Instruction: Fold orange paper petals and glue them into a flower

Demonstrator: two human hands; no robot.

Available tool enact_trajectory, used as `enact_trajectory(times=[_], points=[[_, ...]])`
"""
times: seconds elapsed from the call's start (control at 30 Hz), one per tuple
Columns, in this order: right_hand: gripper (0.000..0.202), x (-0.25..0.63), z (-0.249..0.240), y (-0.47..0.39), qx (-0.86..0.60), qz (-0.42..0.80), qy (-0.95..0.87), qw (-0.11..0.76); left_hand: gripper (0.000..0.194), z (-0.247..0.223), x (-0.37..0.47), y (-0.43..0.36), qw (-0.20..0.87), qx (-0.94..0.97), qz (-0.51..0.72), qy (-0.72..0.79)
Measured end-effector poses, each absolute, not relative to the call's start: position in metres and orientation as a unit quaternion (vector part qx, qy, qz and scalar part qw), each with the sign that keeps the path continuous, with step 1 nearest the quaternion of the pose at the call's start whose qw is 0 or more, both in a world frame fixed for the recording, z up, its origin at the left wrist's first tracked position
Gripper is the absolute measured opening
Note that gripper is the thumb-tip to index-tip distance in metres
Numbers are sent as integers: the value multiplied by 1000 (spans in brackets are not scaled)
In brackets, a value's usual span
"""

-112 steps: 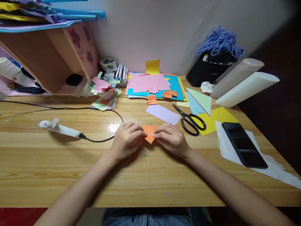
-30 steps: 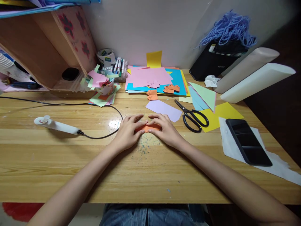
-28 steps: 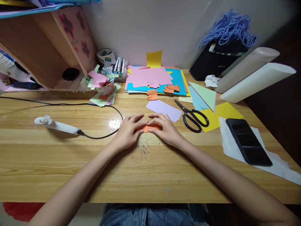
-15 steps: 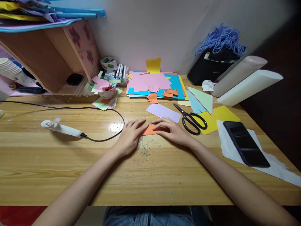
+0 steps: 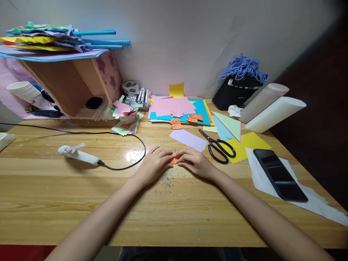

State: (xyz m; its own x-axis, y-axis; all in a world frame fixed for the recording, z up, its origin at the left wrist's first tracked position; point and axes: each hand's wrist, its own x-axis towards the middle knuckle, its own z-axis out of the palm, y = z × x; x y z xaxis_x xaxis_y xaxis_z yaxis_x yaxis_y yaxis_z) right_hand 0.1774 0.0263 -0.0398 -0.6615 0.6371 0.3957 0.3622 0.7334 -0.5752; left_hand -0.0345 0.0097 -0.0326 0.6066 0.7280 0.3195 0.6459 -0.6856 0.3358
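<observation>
"Since I'm only linked in through the head camera, where is the orange paper [image 5: 174, 160], and how are the fingers?"

"From my end, it's between both hands, nearer the person than the lilac sheet [image 5: 188, 140]. Left hand [image 5: 155, 165] and right hand [image 5: 197, 163] each look narrowed, pinching it from either side."

"How would I work it well?"

"I'd judge it wants gentle, even pressure: line up the edges, steady one side, and run the other thumb along the crease so nothing skews."

"Which way does it point?"

"Its near edge seems to run left to right, hand to hand. Fingers cover both ends, so I can't tell its long axis or any tip."
</observation>
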Motion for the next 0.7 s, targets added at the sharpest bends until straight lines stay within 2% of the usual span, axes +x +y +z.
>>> enact_trajectory(times=[0.23, 0.43, 0.6, 0.7], points=[[13, 176, -40, 25, -310, 275, -857, 306, 23, -32, -33, 8, 91, 896, 226, 372], [13, 164, -35, 16, -418, 331, -758, 376, 24, -28, -29, 5, 117, 863, 271, 410], [15, 159, -33, 11, -420, 456, -688, 377, 26, -19, -30, -4, 234, 779, 313, 491], [17, 160, -34, 11, -407, 474, -687, 371, 28, -15, -31, -5, 329, 717, 332, 518]])
